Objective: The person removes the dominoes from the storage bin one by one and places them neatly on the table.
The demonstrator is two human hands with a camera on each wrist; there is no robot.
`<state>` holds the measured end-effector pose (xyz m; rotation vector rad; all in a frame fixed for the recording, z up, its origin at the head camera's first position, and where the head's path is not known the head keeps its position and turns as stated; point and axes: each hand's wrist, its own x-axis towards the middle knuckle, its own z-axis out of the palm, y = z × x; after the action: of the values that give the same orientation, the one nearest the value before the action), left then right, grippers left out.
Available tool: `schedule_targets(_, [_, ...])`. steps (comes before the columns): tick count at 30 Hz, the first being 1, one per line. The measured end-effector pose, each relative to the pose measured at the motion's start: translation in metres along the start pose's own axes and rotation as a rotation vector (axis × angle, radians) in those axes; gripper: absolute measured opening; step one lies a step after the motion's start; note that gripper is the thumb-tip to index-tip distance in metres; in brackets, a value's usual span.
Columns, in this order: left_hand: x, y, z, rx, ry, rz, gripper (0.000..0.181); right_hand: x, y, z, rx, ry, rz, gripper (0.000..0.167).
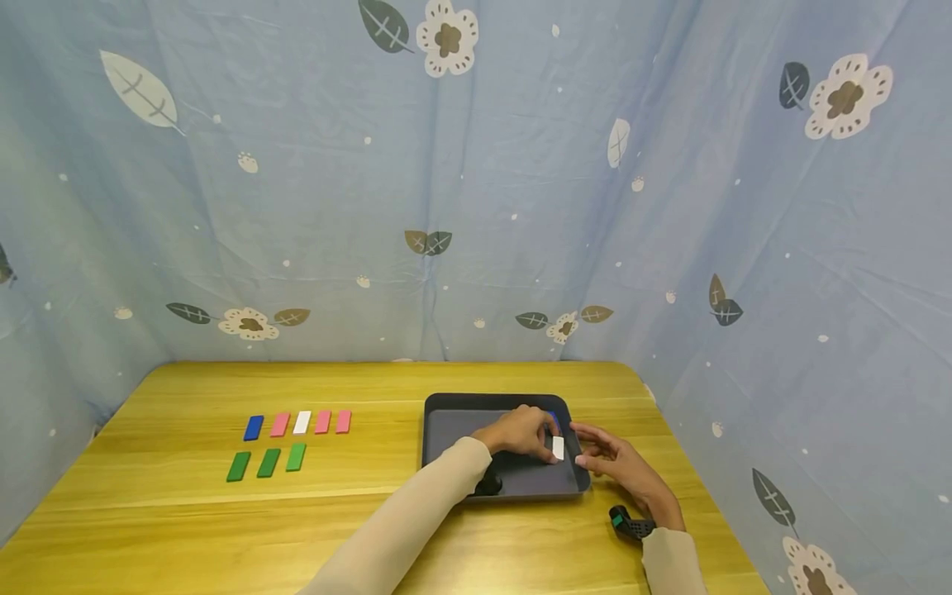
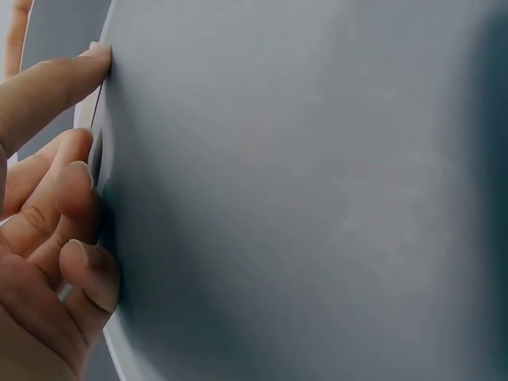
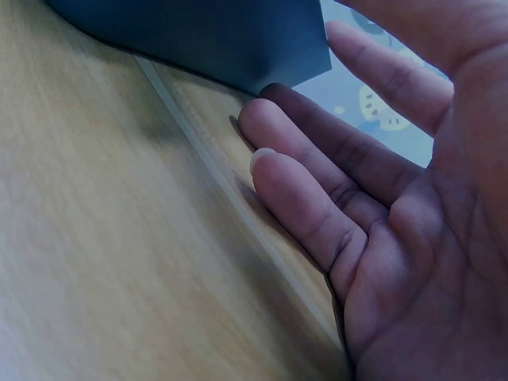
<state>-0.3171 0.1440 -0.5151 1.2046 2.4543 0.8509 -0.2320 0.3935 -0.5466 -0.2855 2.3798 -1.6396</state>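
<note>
My left hand [image 1: 521, 431] reaches into a dark grey tray [image 1: 491, 402]. Its thumb and index finger pinch a small white tile [image 1: 558, 448] near the tray's right wall. In the left wrist view the fingers are close to the grey tray floor [image 2: 317, 175], and only a pale edge of the tile shows between them. A blue tile [image 1: 554, 420] lies just behind, partly covered by the fingers. Outside the tray, my right hand [image 1: 621, 467] is at its right side with loosely bent fingers. The right wrist view shows its palm with nothing in it, fingertips near the tray wall [image 3: 214, 40].
On the left of the wooden table [image 1: 357, 529] lie two rows of tiles. The back row has a blue tile [image 1: 254, 427], a white tile [image 1: 302, 422] and several pink tiles [image 1: 323, 421]. Three green tiles [image 1: 268, 463] form the front row. A patterned curtain [image 1: 335, 207] surrounds the table.
</note>
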Motion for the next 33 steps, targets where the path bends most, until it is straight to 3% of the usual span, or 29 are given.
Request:
schedule_targets(13, [-0.009, -0.008, -0.015, -0.085, 0.022, -0.009, 0.042, 0.001, -0.001, 0.002, -0.022, 0.013, 0.01, 0.06])
schedule_targets(21, [-0.021, -0.01, -0.034, -0.083, 0.044, 0.036, 0.041, 0.001, -0.001, 0.002, -0.005, 0.014, 0.031, 0.061])
schedule_targets(33, [-0.047, -0.015, -0.066, -0.061, 0.101, 0.062, 0.041, 0.002, -0.002, 0.003, -0.005, 0.03, 0.05, 0.064])
